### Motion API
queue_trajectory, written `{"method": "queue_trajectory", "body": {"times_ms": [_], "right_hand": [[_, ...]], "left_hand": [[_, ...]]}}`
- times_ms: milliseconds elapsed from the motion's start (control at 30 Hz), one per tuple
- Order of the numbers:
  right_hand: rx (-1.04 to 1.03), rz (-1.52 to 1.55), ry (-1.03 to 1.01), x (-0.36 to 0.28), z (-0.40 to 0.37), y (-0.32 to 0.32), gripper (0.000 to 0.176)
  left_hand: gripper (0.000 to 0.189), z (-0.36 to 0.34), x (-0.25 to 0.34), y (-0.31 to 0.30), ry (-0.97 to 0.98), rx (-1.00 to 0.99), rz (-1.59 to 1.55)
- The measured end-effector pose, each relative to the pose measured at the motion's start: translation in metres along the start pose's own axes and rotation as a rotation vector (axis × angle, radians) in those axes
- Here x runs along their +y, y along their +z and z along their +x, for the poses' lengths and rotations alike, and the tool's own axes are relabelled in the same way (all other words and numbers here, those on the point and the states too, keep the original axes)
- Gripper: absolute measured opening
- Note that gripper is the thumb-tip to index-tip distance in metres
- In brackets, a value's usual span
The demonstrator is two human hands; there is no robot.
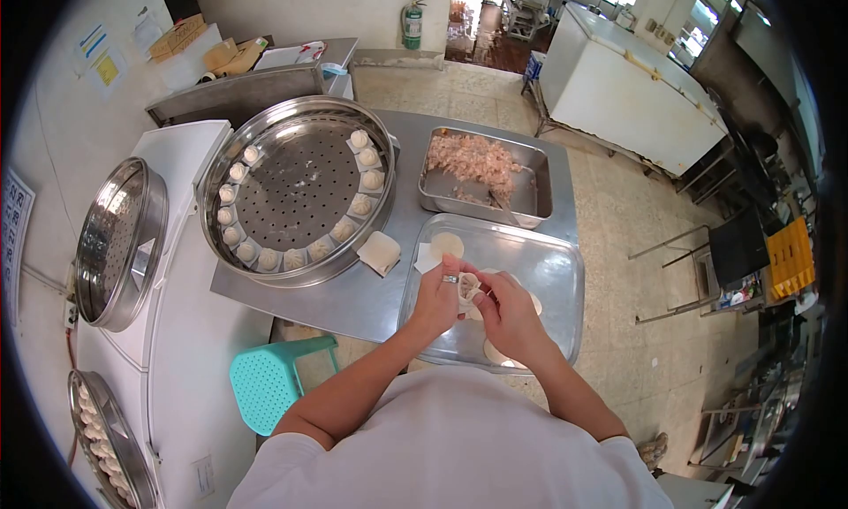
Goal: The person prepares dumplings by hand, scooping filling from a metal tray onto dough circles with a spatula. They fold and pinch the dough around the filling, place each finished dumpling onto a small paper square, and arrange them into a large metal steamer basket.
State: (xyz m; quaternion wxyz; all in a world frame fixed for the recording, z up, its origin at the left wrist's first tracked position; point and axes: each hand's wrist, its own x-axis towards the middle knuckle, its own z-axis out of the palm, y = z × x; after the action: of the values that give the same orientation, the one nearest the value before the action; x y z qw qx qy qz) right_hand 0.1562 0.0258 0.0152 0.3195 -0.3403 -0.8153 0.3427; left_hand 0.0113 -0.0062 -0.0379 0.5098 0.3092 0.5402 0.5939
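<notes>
Both hands meet over a shallow metal tray (552,270). My left hand (439,295) cups a partly pleated bun (468,288), its folded dough edge facing up. The fingers of my right hand (505,307) pinch the rim of that bun from the other side. Flat round dough wrappers (447,245) lie on the tray, some partly hidden beneath my hands. A paper square (427,258) lies beside one wrapper. Behind the tray stands a deep metal pan (541,186) of pinkish minced filling (468,158), with a utensil (503,204) resting in it.
A large round steamer (305,279) to the left holds several pleated buns (318,250) on paper squares around its edge. A stack of paper squares (380,252) sits beside it. Below the table stands a turquoise stool (265,390). More steamers (124,244) are at far left.
</notes>
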Motion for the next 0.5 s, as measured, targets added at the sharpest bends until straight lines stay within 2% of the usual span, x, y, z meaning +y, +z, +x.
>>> {"method": "queue_trajectory", "body": {"times_ms": [67,167,267,367,433,500], "right_hand": [[-0.062,-0.062,-0.053,0.005,0.001,-0.005,0.011],[-0.096,-0.139,-0.046,0.009,-0.002,-0.006,0.011],[-0.086,-0.234,-0.102,0.002,-0.004,-0.010,0.008],[0.008,-0.137,-0.122,-0.003,-0.001,-0.009,0.009],[-0.049,-0.070,-0.082,-0.006,0.005,-0.012,0.009],[-0.079,-0.064,-0.077,-0.004,0.007,-0.014,0.010]], "left_hand": [[0.072,-0.003,0.007,0.000,0.051,-0.019,0.083],[0.073,0.000,0.006,-0.004,0.012,-0.101,0.103],[0.074,0.003,0.007,-0.008,-0.100,-0.090,0.143],[0.073,0.006,0.010,-0.012,-0.138,-0.145,0.218],[0.081,0.009,0.006,-0.012,0.122,-0.147,0.331],[0.085,0.010,0.008,-0.010,0.252,-0.129,0.385]]}}
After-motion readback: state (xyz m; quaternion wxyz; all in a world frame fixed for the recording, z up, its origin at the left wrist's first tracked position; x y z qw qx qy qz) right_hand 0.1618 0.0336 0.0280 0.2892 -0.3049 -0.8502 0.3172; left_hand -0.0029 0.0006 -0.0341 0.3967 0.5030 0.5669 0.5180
